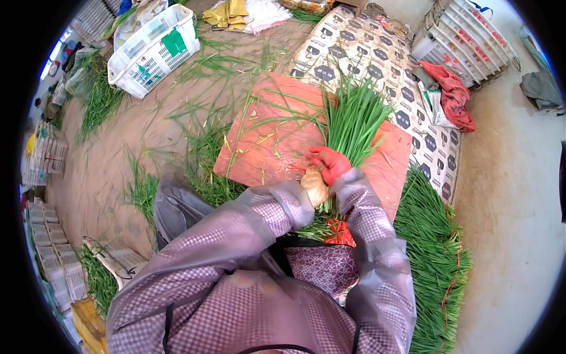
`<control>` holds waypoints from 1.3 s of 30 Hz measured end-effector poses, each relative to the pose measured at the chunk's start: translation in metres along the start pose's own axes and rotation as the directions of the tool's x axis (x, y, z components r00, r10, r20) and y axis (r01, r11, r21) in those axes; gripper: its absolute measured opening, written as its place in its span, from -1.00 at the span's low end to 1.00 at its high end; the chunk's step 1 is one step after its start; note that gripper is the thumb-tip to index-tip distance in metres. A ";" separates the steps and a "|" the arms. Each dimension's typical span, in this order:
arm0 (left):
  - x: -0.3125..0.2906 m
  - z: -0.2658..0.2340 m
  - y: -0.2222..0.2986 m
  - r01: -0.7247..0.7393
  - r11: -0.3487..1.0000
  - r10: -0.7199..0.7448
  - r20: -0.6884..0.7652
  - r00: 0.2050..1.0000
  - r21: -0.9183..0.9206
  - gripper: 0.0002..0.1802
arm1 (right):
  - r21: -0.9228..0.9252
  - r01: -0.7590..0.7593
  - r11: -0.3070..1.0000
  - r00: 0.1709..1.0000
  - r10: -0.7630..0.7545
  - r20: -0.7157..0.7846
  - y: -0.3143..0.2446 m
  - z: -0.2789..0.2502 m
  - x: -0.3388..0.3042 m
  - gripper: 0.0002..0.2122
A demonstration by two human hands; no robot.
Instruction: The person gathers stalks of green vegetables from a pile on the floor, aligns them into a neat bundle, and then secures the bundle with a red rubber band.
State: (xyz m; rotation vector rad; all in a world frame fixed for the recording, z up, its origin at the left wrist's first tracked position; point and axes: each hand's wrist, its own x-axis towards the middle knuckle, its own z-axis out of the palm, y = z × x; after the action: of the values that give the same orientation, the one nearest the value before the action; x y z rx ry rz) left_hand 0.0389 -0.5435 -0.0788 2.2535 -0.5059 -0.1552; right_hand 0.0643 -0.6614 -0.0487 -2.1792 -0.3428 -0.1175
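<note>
Just right of the frame's centre, the red-gloved right hand (pixel 335 166) is gripping the green bunch (pixel 356 123) low, over the reddish board (pixel 243 154); the tan-gloved left hand (pixel 315 187) is sitting alongside, its grip indeterminable. Even pressure should be holding stems aligned.

A thick bunch of long, narrow green leaves (pixel 357 121) lies over the right part of the red board (pixel 243 154), its tips fanning loosely toward the far side and slightly right. The red-gloved right hand (pixel 331 164) lies across its gathered near portion, with the tan-gloved left hand (pixel 315 186) against it just nearer. Paler stalk ends emerge on the near side of the gloves.
</note>
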 end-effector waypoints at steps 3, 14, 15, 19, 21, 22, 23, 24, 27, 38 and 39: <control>0.006 0.002 -0.019 -0.174 0.983 0.176 -0.026 0.984 0.059 -0.18 | 0.073 -0.084 0.994 0.996 0.084 0.011 -0.001 0.005 0.007 -0.86; 0.006 -0.115 -0.062 -0.031 0.999 0.031 -0.048 0.998 0.016 -0.80 | -0.179 0.062 0.982 0.955 -0.006 0.297 -0.014 -0.004 0.020 -0.82; 0.009 -0.117 -0.062 -0.032 0.998 0.033 -0.012 0.999 0.057 -0.79 | -0.188 0.050 0.981 0.957 0.007 0.289 -0.014 -0.004 0.020 -0.84; 0.012 -0.116 -0.061 -0.071 0.981 0.059 0.070 0.996 0.180 -0.75 | -0.235 0.072 0.969 0.965 -0.008 0.264 -0.015 0.001 0.022 -0.89; 0.017 -0.118 -0.055 0.027 0.993 -0.041 0.119 0.992 0.117 -0.75 | -0.242 0.078 0.967 0.962 -0.010 0.273 -0.014 0.000 0.021 -0.87; 0.019 -0.118 -0.052 0.077 0.993 -0.090 0.147 0.985 0.088 -0.76 | -0.234 0.065 0.970 0.958 0.005 0.288 -0.013 -0.001 0.021 -0.85; 0.019 -0.117 -0.051 0.103 0.994 -0.107 0.142 0.984 0.039 -0.77 | -0.226 0.055 0.973 0.953 0.017 0.303 -0.013 -0.002 0.021 -0.82; 0.020 -0.115 -0.051 0.127 0.992 -0.125 0.140 0.982 -0.011 -0.77 | -0.224 0.059 0.973 0.954 0.012 0.301 -0.013 -0.002 0.022 -0.82; 0.023 -0.105 -0.062 0.185 0.974 -0.163 0.163 0.973 -0.132 -0.80 | -0.208 0.066 0.976 0.958 -0.003 0.288 -0.014 -0.001 0.022 -0.82; 0.025 -0.111 -0.055 0.577 0.430 -0.289 0.500 0.817 -0.694 -0.75 | -0.187 0.081 0.979 0.977 -0.040 0.211 -0.012 0.002 0.021 -0.87; 0.025 -0.113 -0.055 0.589 0.354 -0.289 0.515 0.807 -0.726 -0.74 | -0.190 0.086 0.978 0.977 -0.045 0.210 -0.013 0.003 0.021 -0.86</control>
State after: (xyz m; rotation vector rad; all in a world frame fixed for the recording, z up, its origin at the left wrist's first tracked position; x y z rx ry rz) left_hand 0.1090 -0.4425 -0.0423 1.2486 0.1109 -0.8673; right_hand 0.0809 -0.6477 -0.0356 -2.3848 -0.5402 0.0383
